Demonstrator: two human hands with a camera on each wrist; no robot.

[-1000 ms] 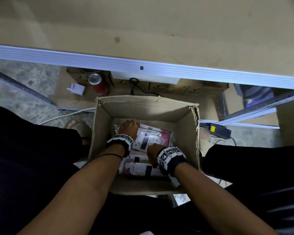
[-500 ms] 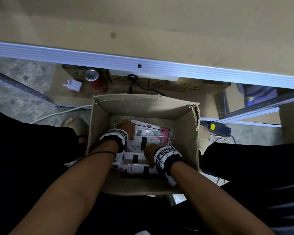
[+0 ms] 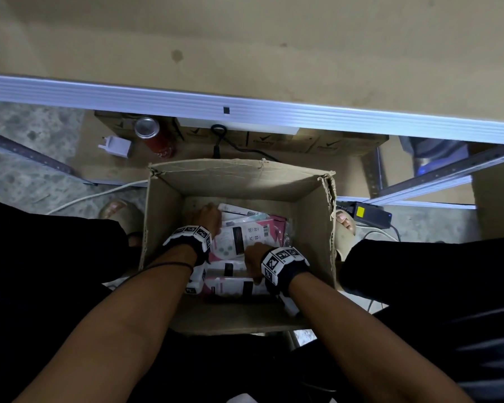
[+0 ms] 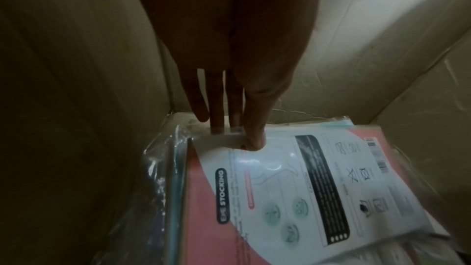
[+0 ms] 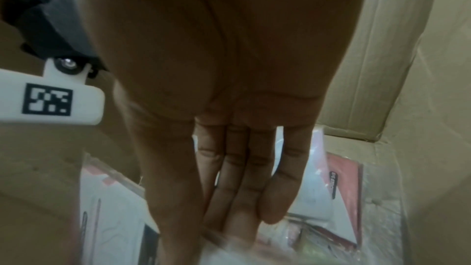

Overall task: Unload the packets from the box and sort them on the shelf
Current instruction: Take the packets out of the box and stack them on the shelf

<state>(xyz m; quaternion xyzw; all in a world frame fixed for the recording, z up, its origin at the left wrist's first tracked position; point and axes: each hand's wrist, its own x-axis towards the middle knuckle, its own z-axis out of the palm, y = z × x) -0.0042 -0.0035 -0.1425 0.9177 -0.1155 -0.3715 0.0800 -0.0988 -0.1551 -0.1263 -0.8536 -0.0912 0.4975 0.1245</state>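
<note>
From my remote seat the job looks barely begun: the shelf [image 3: 245, 48] at twelve o'clock is bare, packets [image 3: 239, 282] fill the box [image 3: 242, 184], my left hand [image 4: 229, 92] pinches the top packet [image 4: 305, 184], my right hand [image 5: 229, 108] reaches straight-fingered.

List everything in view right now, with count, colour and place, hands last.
cardboard box: one, brown, open, on the floor between the feet
packets: several, exact count unclear, pink and white, inside the box
shelf edge: one, silver rail, above the box
can: one, red, on the low board behind the box
plug adapter: one, white, left of the can
power brick: one, black with yellow label, right of the box
left hand: pinches the top packet's far corner
right hand: fingers straight, down among the packets
</note>
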